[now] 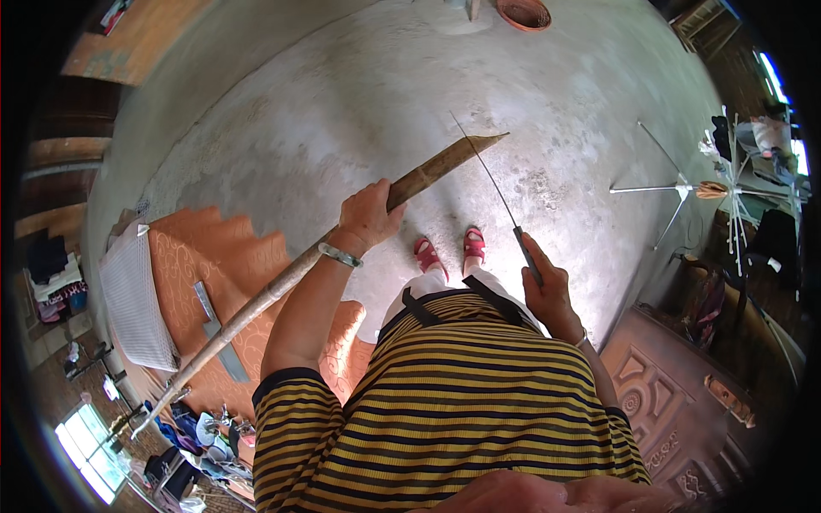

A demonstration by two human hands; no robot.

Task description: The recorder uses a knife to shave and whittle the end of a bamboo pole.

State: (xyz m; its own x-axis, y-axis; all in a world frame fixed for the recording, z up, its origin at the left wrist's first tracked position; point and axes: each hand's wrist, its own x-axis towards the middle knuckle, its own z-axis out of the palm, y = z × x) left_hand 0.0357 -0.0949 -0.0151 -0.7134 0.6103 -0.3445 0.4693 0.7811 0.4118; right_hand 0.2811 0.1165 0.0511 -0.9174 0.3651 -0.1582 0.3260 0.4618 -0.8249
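My left hand point(371, 215) grips a long pole point(272, 285), probably bamboo, below its wide end. That wide end is brown and tapers to a thin point at the upper right. From there the pole slants down left over an orange cloth, ending in a thin, bent tip. In my right hand point(548, 288) is the black handle of a long, thin-bladed tool point(497, 186), seen nearly edge-on. Its blade crosses the wide end near the point; whether they touch cannot be told. A flat grey metal tool point(224, 349) lies on the orange cloth, partly hidden under the pole.
The orange patterned cloth point(186, 247) covers a surface at my left, beside a white mesh cover point(138, 295). A white folding rack point(683, 189) stands at right, above a carved door point(648, 391). A woven basket point(524, 14) sits far ahead on the concrete floor point(359, 109).
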